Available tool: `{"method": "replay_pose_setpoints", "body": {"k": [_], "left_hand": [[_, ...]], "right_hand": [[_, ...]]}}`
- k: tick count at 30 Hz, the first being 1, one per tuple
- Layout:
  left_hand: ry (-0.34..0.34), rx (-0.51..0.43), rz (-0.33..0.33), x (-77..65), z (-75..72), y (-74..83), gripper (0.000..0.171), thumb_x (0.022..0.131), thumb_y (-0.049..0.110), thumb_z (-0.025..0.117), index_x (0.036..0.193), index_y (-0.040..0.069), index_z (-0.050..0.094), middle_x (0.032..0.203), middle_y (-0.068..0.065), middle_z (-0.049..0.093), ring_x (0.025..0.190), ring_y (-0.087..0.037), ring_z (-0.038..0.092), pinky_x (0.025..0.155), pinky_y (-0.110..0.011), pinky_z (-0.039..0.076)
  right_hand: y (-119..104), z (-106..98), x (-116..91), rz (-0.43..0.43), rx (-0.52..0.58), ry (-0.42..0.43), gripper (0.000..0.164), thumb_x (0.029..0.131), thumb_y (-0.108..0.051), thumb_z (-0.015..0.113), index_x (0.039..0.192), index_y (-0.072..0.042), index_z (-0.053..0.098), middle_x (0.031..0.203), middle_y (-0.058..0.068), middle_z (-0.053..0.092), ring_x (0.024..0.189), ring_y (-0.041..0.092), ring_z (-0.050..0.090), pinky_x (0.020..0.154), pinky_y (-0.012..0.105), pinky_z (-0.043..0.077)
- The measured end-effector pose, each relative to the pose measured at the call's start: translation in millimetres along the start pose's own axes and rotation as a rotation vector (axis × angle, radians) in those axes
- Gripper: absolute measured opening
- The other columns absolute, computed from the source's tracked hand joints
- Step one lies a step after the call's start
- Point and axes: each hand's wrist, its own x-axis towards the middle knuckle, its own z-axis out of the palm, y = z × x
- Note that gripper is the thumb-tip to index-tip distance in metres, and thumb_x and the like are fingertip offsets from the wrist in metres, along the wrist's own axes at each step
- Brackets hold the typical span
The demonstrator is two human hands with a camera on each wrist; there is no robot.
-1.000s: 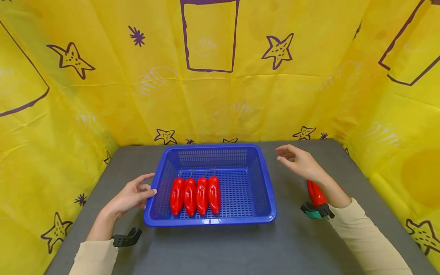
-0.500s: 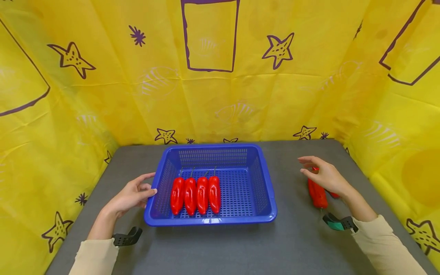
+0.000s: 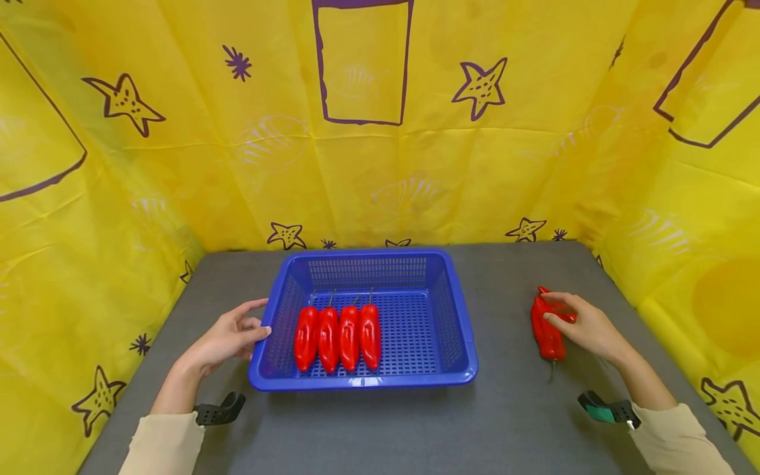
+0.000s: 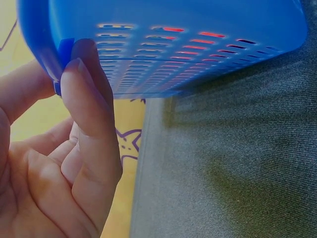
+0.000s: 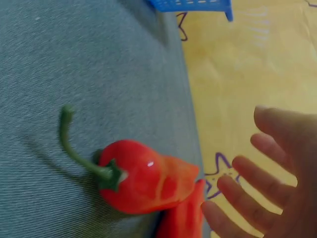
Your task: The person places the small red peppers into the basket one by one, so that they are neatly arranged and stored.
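Observation:
My left hand [image 3: 224, 340] pinches the left rim of a blue plastic basket [image 3: 363, 381] between thumb and fingers; the left wrist view shows the thumb [image 4: 81, 94] against its edge. Several glossy red peppers [image 3: 348, 340] lie side by side in the basket, stems pointing away. My right hand [image 3: 588, 326] hovers at the right over a red pepper [image 3: 547, 336] lying on the table, its stem toward me. A second red pepper [image 5: 183, 218] lies beside it, mostly hidden by the hand in the head view. In the right wrist view, the spread fingers [image 5: 247, 178] stand apart from both peppers.
A dark grey table [image 3: 380, 435] carries everything. Yellow cloth [image 3: 368, 185] with starfish drawings hangs behind it and along both sides. The basket stands at the table's middle, its high walls slotted.
My right hand has moved right and toward me, from beside the basket to over the loose peppers. The left hand and the basket have stayed put.

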Motion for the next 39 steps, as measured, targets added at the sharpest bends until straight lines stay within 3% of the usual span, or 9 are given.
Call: {"method": "replay_pose_setpoints", "body": {"k": [6, 11, 18, 24, 27, 31, 35, 39], "left_hand": [[0.003, 0.007, -0.002, 0.1, -0.3, 0.6, 0.074, 0.087, 0.022, 0.063, 0.144, 0.007, 0.019, 0.091, -0.015, 0.061, 0.074, -0.029, 0.065, 0.066, -0.041, 0.056], [0.007, 0.016, -0.008, -0.1, -0.5, 0.8, 0.074, 0.087, 0.022, 0.064, 0.144, 0.008, 0.019, 0.091, -0.015, 0.061, 0.074, -0.028, 0.065, 0.066, -0.04, 0.056], [0.01, 0.015, -0.009, 0.2, -0.2, 0.3, 0.075, 0.086, 0.024, 0.065, 0.144, 0.009, 0.02, 0.09, -0.015, 0.061, 0.073, -0.029, 0.065, 0.065, -0.04, 0.056], [0.009, 0.014, -0.011, 0.1, -0.2, 0.8, 0.076, 0.085, 0.026, 0.066, 0.144, 0.009, 0.02, 0.09, -0.015, 0.061, 0.073, -0.029, 0.065, 0.065, -0.04, 0.056], [0.009, 0.019, -0.013, -0.5, -0.2, 1.6, 0.076, 0.085, 0.026, 0.065, 0.144, 0.009, 0.02, 0.09, -0.015, 0.061, 0.074, -0.029, 0.065, 0.066, -0.04, 0.056], [0.011, 0.022, -0.013, -1.1, 0.0, 2.2, 0.075, 0.086, 0.024, 0.064, 0.144, 0.009, 0.02, 0.09, -0.015, 0.061, 0.074, -0.029, 0.065, 0.066, -0.04, 0.056], [0.012, 0.018, -0.011, -1.0, 0.3, 2.0, 0.074, 0.086, 0.024, 0.064, 0.144, 0.009, 0.021, 0.091, -0.015, 0.061, 0.074, -0.029, 0.065, 0.065, -0.04, 0.056], [0.014, 0.02, -0.015, -0.5, 0.2, 1.6, 0.074, 0.086, 0.023, 0.064, 0.144, 0.009, 0.02, 0.091, -0.015, 0.061, 0.074, -0.029, 0.065, 0.066, -0.04, 0.056]], "right_hand": [[8.7, 0.9, -8.0, 0.071, -0.022, -0.037, 0.046, 0.088, -0.027, 0.063, 0.125, -0.002, 0.05, 0.121, 0.022, 0.053, 0.095, 0.036, 0.061, 0.072, 0.042, 0.052], [13.8, 4.3, -8.9, 0.09, -0.038, -0.064, 0.05, 0.085, -0.027, 0.065, 0.124, 0.001, 0.05, 0.119, 0.026, 0.053, 0.087, 0.032, 0.064, 0.063, 0.03, 0.052], [20.2, 13.3, -4.0, 0.046, -0.132, -0.023, 0.049, 0.079, -0.02, 0.07, 0.118, 0.005, 0.053, 0.102, 0.026, 0.058, 0.072, 0.025, 0.06, 0.061, 0.036, 0.048], [21.5, 21.5, 0.8, 0.019, -0.158, -0.004, 0.049, 0.077, -0.016, 0.071, 0.118, 0.006, 0.054, 0.099, 0.027, 0.059, 0.084, 0.037, 0.057, 0.069, 0.051, 0.048], [20.9, 25.2, 3.7, 0.017, -0.141, 0.002, 0.05, 0.077, -0.015, 0.071, 0.118, 0.007, 0.053, 0.103, 0.029, 0.059, 0.089, 0.04, 0.057, 0.073, 0.053, 0.048], [18.8, 29.9, 7.0, 0.057, -0.092, -0.011, 0.05, 0.081, -0.018, 0.069, 0.121, 0.007, 0.051, 0.102, 0.028, 0.059, 0.074, 0.028, 0.059, 0.065, 0.038, 0.05], [15.9, 34.3, 8.4, 0.146, 0.041, -0.064, 0.054, 0.085, -0.02, 0.066, 0.127, 0.007, 0.045, 0.107, 0.031, 0.056, 0.057, 0.016, 0.061, 0.053, 0.023, 0.05], [12.5, 39.1, 8.9, 0.221, 0.17, -0.091, 0.059, 0.087, -0.021, 0.064, 0.131, 0.009, 0.038, 0.112, 0.037, 0.052, 0.059, 0.017, 0.065, 0.054, 0.025, 0.054]]}}
